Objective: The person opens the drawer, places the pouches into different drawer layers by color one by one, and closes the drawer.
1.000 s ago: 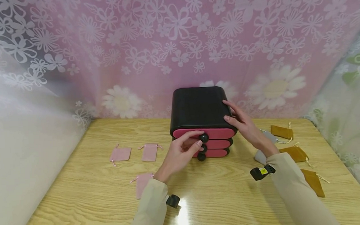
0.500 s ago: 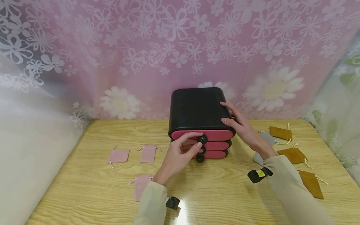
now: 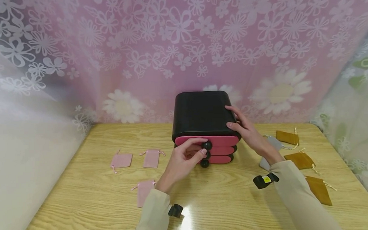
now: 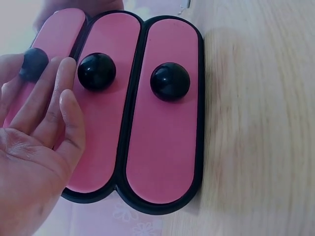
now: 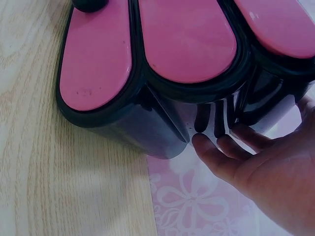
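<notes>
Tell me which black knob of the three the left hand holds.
The top knob; the left hand pinches it, but not the middle knob or bottom knob.

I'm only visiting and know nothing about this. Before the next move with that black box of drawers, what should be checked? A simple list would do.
1. Left hand on the top knob: ok, finger and thumb hold it.
2. Right hand steadying the black box: ok, it touches the right side.
3. Lower drawers shut: ok, both look flush.
4. Bags out of the way: ok, it seems; pink bags lie left, brown bags right.
5. Top drawer fully shut: cannot tell.
6. Contents inside: cannot tell, hidden.
</notes>
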`<state>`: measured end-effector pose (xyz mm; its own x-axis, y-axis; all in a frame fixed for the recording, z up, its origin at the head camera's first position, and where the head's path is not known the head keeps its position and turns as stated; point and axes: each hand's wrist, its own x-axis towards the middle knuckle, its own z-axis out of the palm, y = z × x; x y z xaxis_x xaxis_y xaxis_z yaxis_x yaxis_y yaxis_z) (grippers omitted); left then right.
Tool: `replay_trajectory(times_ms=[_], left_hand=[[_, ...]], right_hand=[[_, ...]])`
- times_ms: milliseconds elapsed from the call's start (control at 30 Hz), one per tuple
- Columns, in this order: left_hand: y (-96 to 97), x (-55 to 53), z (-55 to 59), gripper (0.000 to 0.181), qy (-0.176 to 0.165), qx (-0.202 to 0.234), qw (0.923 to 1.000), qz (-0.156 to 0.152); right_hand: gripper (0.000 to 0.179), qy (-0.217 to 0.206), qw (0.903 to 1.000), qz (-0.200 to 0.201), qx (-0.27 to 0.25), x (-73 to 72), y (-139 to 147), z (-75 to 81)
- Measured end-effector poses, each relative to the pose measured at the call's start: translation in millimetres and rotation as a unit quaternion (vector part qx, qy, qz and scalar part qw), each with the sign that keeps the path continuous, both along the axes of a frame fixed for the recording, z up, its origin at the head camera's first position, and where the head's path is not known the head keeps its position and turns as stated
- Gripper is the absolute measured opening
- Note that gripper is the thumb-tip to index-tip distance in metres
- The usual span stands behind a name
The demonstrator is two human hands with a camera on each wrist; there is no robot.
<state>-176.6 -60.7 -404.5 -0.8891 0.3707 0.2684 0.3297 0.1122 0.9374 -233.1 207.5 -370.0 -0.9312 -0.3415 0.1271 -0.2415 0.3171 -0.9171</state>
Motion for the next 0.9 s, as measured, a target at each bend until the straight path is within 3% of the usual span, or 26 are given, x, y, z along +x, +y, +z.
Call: replay_trajectory(times_ms=[300, 900], left_hand=[[-1.1, 9.4, -4.2, 0.035, 0.000, 0.027, 0.9996, -0.011], [2.9, 7.4, -5.4, 0.036, -0.001, 0.038, 0.9990, -0.024]], right_hand=[[0.061, 0.003, 1.0000, 0.003, 0.003, 1.3, -1.8, 0.2], [0.062, 0.003, 0.9997, 0.016, -0.017, 1.7, 0.5, 0.9]])
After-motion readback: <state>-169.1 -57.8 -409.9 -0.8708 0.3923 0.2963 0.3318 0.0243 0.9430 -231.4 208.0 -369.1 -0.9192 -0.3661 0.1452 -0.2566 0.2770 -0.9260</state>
